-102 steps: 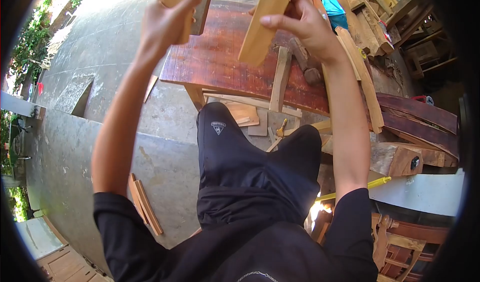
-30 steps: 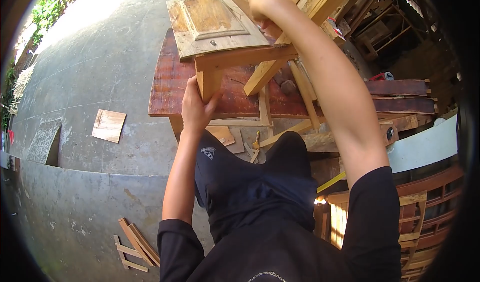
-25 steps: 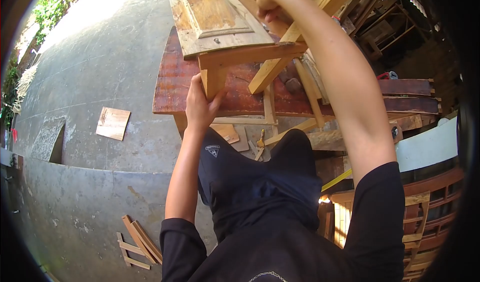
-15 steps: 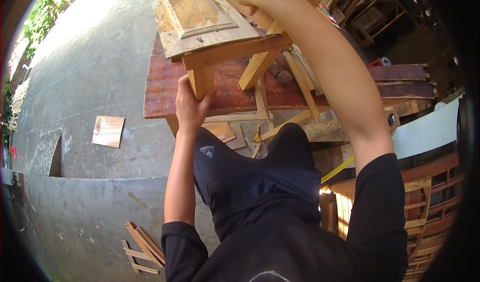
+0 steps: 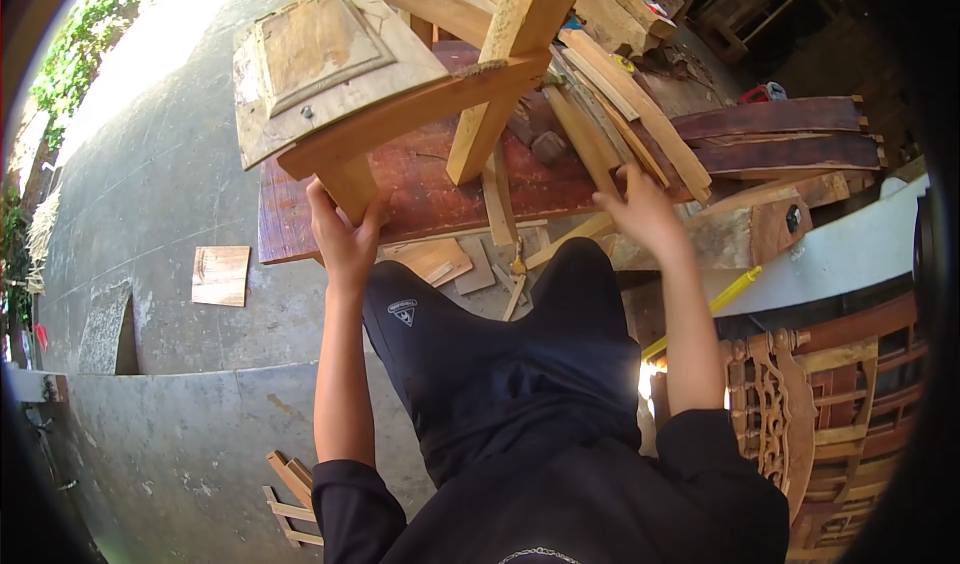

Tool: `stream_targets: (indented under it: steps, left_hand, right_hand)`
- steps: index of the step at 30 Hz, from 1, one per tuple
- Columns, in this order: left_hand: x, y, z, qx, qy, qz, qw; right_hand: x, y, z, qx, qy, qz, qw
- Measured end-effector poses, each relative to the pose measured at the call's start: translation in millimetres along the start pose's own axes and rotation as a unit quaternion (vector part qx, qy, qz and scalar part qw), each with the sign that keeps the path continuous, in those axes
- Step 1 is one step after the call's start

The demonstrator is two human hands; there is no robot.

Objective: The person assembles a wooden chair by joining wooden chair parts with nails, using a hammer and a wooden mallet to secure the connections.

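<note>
My left hand is wrapped round a short wooden post at the near corner of a wooden frame. Fixed on top of this frame is a pale panel with a raised, bevelled centre. A thicker wooden leg slants down from the frame's right end onto the reddish worktable. My right hand is at the table's near edge, with thumb and fingers closed about the lower end of a narrow wooden strip. Part of that grip is hidden.
Loose boards lie right of the strip, with dark curved slats farther over. A yellow bar and a carved chair back are at my right. A brush and offcuts lie below the table edge.
My right hand has come down from above the frame to the wooden strip at the table's edge. In view, the panelled frame has shifted left and slightly down, with my left hand still on its post.
</note>
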State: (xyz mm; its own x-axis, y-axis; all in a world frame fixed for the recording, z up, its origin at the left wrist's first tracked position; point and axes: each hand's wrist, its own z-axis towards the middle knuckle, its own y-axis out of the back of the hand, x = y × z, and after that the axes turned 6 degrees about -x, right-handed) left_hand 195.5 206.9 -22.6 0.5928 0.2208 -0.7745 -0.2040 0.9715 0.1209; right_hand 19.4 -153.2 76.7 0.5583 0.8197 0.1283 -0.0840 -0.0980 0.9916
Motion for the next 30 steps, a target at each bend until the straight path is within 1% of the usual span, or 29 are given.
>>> stream_targets:
  steps: [1,2,4,5,7,10,11,13,14,15,18,19,22,25,28,29,30]
  left_hand:
    - [-2,0,1,-0.010,-0.009,0.005,1.000]
    - [-4,0,2,-0.006,0.014,-0.010,1.000]
    - [-10,1,1,0.004,0.063,-0.038,0.997]
    - [-13,2,0,0.002,0.056,-0.031,0.998]
    - [-15,1,1,-0.001,0.039,-0.022,0.999]
    - [-17,1,-2,-0.006,-0.016,0.021,1.000]
    - [-18,0,-5,-0.007,-0.006,0.016,1.000]
    - [-24,-4,-9,-0.011,0.015,0.005,1.000]
    - [-25,-6,-11,-0.015,0.012,0.006,1.000]
    - [-26,-8,-12,-0.019,0.008,0.007,1.000]
    - [-23,-17,-16,-0.032,0.008,0.004,0.999]
    - [-23,-20,-18,-0.034,0.010,0.002,0.999]
    - [-29,-30,-24,-0.030,0.027,-0.024,0.999]
    - [-42,-41,-28,-0.040,0.014,0.000,0.999]
    - [-51,-48,-32,-0.040,0.025,0.016,0.999]
    - [-54,-50,-32,-0.043,0.024,0.008,0.999]
    - [-55,-50,-33,-0.043,0.021,0.011,0.999]
  right_hand:
    - [3,-15,-6,-0.034,-0.004,0.023,0.999]
    - [4,-29,-9,-0.067,-0.008,0.046,0.997]
    - [-1,-54,-2,-0.135,0.016,0.051,0.989]
    - [-4,-63,1,-0.169,0.026,0.054,0.984]
    - [0,-61,-1,-0.171,0.020,0.087,0.981]
    - [-7,-65,8,-0.196,0.028,0.136,0.971]
    - [-11,-67,11,-0.207,0.033,0.153,0.966]
    - [-11,-57,14,-0.145,-0.027,0.325,0.934]
    - [-12,-51,14,-0.110,-0.056,0.405,0.906]
    - [-8,-37,5,-0.101,-0.063,0.480,0.869]
    - [4,3,-32,-0.118,-0.011,0.582,0.805]
    - [9,17,-47,-0.127,-0.001,0.586,0.800]
    - [10,44,-79,-0.151,0.083,0.616,0.769]
    - [27,74,-102,-0.219,0.123,0.547,0.799]
    - [48,117,-124,-0.192,0.117,0.431,0.874]
    - [55,121,-122,-0.209,0.130,0.380,0.892]
    - [61,123,-119,-0.207,0.137,0.363,0.898]
